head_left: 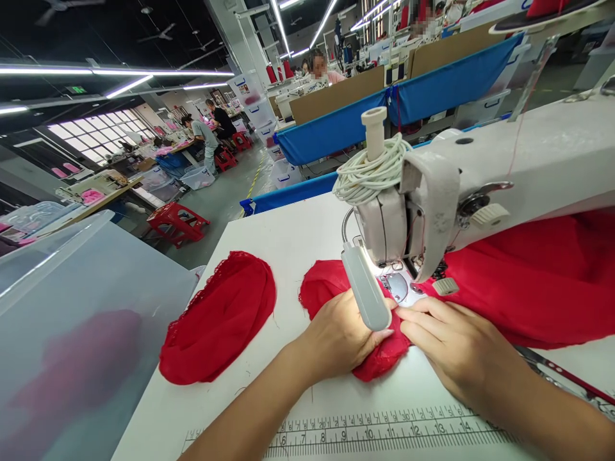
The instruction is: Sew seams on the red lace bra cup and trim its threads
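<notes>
A red fabric piece (323, 282) with a frayed edge lies on the white sewing table (293, 224), partly beneath the head of a white sewing machine (523, 153). My left hand (336, 333) is closed over its middle, thumb and fingers gripping the cloth. From the other side, my right hand (456, 339) pinches the fabric's edge just in front of the needle area. A grey work lamp (368, 288) hides part of the left fingers and the cloth. To the left rests a second red oval piece (223, 314) with a lacy-looking edge, touched by neither hand.
Larger red cloth (533, 275) spreads under the machine arm. By my right forearm lie metal scissors or tweezers (562, 371), partly hidden. A ruler scale (355, 435) runs along the front. A translucent bin (91, 320) stands left; beyond is a red stool (177, 221). Several people work farther back.
</notes>
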Demonstrator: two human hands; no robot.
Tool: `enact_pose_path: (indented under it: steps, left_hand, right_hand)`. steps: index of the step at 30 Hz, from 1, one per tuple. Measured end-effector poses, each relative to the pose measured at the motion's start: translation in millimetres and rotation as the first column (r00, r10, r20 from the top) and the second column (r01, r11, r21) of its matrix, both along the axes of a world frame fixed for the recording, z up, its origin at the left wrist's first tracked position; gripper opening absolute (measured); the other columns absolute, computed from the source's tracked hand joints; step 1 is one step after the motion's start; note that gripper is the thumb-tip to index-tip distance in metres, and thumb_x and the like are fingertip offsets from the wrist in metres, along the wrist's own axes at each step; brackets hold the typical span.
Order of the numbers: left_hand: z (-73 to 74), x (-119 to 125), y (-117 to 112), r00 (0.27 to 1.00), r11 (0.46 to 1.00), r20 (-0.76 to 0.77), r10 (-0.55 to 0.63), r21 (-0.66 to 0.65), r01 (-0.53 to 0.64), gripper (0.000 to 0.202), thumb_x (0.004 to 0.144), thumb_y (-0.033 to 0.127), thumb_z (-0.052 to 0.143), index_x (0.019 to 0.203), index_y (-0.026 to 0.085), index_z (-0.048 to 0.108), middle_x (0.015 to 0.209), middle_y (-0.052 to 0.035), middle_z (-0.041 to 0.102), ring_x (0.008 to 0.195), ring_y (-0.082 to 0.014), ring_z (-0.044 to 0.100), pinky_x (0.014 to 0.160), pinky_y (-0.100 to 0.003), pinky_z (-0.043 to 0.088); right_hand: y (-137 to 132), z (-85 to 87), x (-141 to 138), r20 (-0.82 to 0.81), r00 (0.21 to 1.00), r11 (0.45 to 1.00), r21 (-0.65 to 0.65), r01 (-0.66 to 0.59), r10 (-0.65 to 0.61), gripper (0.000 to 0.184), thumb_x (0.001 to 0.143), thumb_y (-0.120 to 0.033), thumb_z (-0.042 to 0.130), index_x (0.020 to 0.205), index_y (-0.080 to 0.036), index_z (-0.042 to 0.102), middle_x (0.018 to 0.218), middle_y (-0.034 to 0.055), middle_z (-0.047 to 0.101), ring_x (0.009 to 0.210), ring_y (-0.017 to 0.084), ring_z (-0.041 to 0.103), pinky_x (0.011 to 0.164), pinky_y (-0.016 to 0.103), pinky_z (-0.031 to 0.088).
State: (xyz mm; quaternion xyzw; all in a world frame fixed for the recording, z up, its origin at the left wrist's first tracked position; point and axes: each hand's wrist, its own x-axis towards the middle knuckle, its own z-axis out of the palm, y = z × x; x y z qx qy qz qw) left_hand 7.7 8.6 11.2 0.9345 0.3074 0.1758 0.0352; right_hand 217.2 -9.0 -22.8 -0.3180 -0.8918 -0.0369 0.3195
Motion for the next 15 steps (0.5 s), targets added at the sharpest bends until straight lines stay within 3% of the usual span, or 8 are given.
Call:
enact_pose_path:
  steps: [7, 15]
  left_hand:
    - [-4.5, -4.5, 7.0, 0.996, 0.994, -0.086, 0.006, 0.105, 0.003, 0.041, 0.101, 0.038, 0.031, 0.103, 0.012, 0.062, 0.098, -0.0132, 0.067, 0.085, -0.0219, 0.064, 0.072, -0.037, 0.057]
    - [-9.6, -3.0, 4.3, 0.998, 0.969, -0.062, -0.009, 0.247, 0.024, 0.032, 0.100, 0.031, 0.037, 0.098, 0.011, 0.062, 0.107, -0.0147, 0.067, 0.094, -0.0223, 0.065, 0.080, -0.038, 0.059]
  right_hand:
    - [-1.0, 0.8, -0.3, 0.001, 1.000, 0.999, 0.027, 0.017, -0.017, 0.036, 0.077, 0.006, 0.041, 0.087, -0.016, 0.068, 0.097, 0.0077, 0.071, 0.092, 0.023, 0.056, 0.073, 0.033, 0.042]
    - [-1.1, -1.1, -1.1, 0.001, 1.000, 1.000, 0.011, 0.025, -0.025, 0.037, 0.077, 0.006, 0.042, 0.092, -0.013, 0.070, 0.097, 0.0085, 0.071, 0.093, 0.023, 0.056, 0.072, 0.033, 0.041]
